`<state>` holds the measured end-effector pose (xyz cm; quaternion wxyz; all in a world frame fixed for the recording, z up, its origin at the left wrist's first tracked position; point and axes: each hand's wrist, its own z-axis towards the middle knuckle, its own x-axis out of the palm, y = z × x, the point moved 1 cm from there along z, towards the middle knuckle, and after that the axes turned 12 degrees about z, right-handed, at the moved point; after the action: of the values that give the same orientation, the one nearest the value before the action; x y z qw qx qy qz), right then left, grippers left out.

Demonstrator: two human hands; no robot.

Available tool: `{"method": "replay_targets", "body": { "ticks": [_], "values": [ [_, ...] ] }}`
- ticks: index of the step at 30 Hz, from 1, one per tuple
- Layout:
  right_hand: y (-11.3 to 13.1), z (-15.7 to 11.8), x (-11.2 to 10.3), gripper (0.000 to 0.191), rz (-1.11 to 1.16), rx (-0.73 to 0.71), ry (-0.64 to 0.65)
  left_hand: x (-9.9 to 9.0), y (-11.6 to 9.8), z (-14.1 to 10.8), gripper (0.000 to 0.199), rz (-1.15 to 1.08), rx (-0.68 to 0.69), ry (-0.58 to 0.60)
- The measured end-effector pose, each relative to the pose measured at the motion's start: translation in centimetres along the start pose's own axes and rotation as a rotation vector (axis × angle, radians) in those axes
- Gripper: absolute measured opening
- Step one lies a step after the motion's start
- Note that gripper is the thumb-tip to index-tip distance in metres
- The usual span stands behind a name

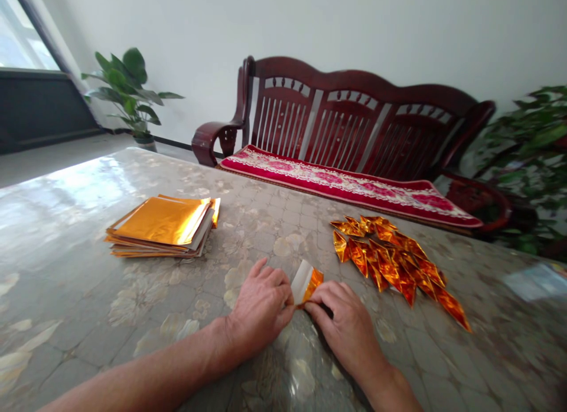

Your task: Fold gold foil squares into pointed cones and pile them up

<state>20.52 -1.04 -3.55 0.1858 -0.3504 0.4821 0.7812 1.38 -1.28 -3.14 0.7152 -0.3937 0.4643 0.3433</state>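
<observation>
Between my hands, low over the table, is a partly folded sheet of gold foil paper (303,280), pale on one part and shiny orange-gold on the other. My left hand (264,299) pinches its left side, with some fingers stretched away from it. On the right edge, my right hand (343,317) grips the paper between thumb and fingers. A stack of flat gold foil paper (159,223) lies to the left. Over to the right sits a pile of folded, pointed gold foil pieces (394,258). My fingers hide parts of the sheet's lower edge.
The table (146,347) has a glossy, flower-patterned cover. Behind it stands a dark red wooden bench (349,113) with a red floral cushion (336,180). A clear plastic item (535,282) lies at the right. Potted plants (130,84) flank the bench.
</observation>
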Motion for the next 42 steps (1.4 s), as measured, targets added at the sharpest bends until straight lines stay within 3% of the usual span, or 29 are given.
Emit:
{"method": "replay_targets", "body": {
  "ticks": [18, 42],
  "values": [
    [0.60, 0.69, 0.78, 0.019, -0.164, 0.095, 0.004, -0.46, -0.96, 0.03, 0.016, 0.104, -0.028, 0.000],
    [0.94, 0.95, 0.95, 0.015, -0.150, 0.150, -0.003, -0.06, -0.97, -0.03, 0.012, -0.001, -0.175, 0.015]
  ]
}}
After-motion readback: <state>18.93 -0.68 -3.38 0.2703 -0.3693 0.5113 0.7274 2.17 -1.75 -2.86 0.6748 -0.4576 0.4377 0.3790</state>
